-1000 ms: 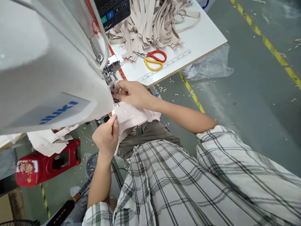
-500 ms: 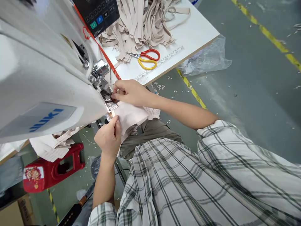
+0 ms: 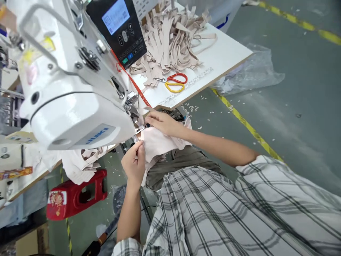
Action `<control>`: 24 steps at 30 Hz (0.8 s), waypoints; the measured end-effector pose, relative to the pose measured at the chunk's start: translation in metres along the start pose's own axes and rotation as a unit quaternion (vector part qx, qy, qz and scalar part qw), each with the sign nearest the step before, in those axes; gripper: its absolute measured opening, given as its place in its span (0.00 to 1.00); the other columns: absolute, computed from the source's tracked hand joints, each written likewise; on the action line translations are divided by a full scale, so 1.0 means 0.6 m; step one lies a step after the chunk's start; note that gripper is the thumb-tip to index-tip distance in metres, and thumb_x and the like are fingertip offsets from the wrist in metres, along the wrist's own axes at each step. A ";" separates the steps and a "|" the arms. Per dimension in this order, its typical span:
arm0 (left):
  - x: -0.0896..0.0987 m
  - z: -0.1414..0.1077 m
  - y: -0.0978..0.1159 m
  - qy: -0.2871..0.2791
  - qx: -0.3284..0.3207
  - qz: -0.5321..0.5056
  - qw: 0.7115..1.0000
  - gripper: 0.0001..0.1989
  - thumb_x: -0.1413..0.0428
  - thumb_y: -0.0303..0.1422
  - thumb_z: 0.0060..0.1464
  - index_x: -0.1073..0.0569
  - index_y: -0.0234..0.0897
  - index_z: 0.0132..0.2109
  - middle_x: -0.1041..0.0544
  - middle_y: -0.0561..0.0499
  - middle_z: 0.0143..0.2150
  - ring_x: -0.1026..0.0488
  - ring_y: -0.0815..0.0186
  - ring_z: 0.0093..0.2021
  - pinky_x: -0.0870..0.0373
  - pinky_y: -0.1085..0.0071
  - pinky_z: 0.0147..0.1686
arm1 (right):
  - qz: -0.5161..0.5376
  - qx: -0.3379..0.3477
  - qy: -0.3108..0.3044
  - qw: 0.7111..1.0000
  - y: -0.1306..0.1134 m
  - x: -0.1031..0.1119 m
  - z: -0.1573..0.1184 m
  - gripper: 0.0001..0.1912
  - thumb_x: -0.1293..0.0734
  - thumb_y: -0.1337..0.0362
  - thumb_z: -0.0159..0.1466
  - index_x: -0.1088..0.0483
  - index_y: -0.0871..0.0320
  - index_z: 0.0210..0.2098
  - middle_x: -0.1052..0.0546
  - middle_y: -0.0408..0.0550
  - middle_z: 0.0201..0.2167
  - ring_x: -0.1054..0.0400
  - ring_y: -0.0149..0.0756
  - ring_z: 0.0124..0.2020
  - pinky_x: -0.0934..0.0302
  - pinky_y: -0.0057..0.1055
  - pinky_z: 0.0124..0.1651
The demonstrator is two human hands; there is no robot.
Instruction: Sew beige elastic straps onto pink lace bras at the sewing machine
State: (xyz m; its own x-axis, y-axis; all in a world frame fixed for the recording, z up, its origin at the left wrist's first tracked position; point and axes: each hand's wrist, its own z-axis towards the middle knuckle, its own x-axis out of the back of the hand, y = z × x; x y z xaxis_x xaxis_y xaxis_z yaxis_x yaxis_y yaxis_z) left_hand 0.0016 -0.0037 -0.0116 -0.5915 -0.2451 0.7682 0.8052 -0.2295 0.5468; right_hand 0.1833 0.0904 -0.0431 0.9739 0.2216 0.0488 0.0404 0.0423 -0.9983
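My left hand [image 3: 134, 163] is closed in a pinch on the edge of a pale pink fabric piece [image 3: 157, 141], just in front of the presser foot [image 3: 140, 129] of a white sewing machine [image 3: 80, 110]. On the far side of the foot, my right hand [image 3: 163, 122] has its thumb and fingers together beside a narrow pale strip; what lies between the fingertips is too small to make out. The fabric passes under the foot area and hangs down over my lap.
Red-and-yellow scissors [image 3: 176, 82], a printed ruler scale [image 3: 198, 78] and a heap of beige strips [image 3: 173, 42] lie on the white table [image 3: 229, 49]. A black control panel [image 3: 119, 32] stands beside the machine. Below are more fabric pieces [image 3: 80, 165] and a red stool [image 3: 77, 195].
The view has shifted, showing more of the machine and panel. My right hand's fingers look more drawn together; my left hand keeps its pinch near the foot.
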 end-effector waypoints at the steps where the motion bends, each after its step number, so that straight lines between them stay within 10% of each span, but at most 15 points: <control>1: 0.004 -0.003 0.000 -0.006 0.009 -0.012 1.000 0.12 0.46 0.36 0.64 0.18 0.39 0.45 0.16 0.47 0.43 0.19 0.63 0.40 0.25 0.70 0.39 | 0.049 -0.019 -0.006 0.999 0.006 -0.003 -0.013 0.16 0.38 0.53 0.68 0.32 0.58 0.32 0.32 0.40 0.26 0.40 0.29 0.28 0.46 0.28 0.33; 9: 0.021 -0.037 -0.004 -0.096 0.018 -0.063 0.993 0.14 0.45 0.38 0.63 0.23 0.40 0.53 0.17 0.48 0.43 0.21 0.63 0.39 0.26 0.68 0.41 | 0.204 -0.082 -0.029 0.975 0.027 -0.011 -0.105 0.16 0.30 0.51 0.63 0.27 0.57 0.39 0.25 0.42 0.33 0.32 0.29 0.34 0.36 0.28 0.39; 13: 0.002 -0.042 0.009 -0.154 -0.105 -0.006 0.982 0.23 0.39 0.43 0.57 0.27 0.36 0.55 0.19 0.45 0.44 0.23 0.58 0.44 0.30 0.63 0.45 | 0.027 0.083 -0.038 0.995 0.018 -0.005 -0.149 0.12 0.32 0.54 0.67 0.23 0.55 0.36 0.22 0.45 0.34 0.29 0.33 0.37 0.34 0.32 0.43; 18: -0.020 -0.049 -0.004 -0.102 -0.225 0.059 0.967 0.09 0.48 0.33 0.63 0.23 0.40 0.37 0.27 0.52 0.24 0.30 0.64 0.28 0.39 0.65 0.33 | -0.154 0.338 -0.053 0.927 0.028 0.015 -0.194 0.06 0.30 0.60 0.65 0.19 0.48 0.34 0.22 0.47 0.31 0.27 0.36 0.35 0.33 0.34 0.40; 24: -0.014 -0.060 -0.017 -0.029 -0.259 0.053 0.964 0.09 0.49 0.33 0.64 0.24 0.43 0.37 0.28 0.53 0.22 0.31 0.66 0.26 0.40 0.66 0.32 | -0.222 0.377 -0.079 0.896 0.036 0.021 -0.206 0.08 0.28 0.61 0.63 0.18 0.39 0.39 0.21 0.42 0.27 0.25 0.34 0.35 0.29 0.30 0.42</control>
State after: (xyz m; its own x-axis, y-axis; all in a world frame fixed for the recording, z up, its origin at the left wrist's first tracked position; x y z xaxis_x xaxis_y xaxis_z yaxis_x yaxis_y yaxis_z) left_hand -0.0034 -0.0331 -0.0356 -0.4922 -0.2426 0.8360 0.7224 -0.6497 0.2368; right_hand 0.2239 -0.0261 -0.0678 0.8531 0.1512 0.4995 0.1965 0.7936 -0.5758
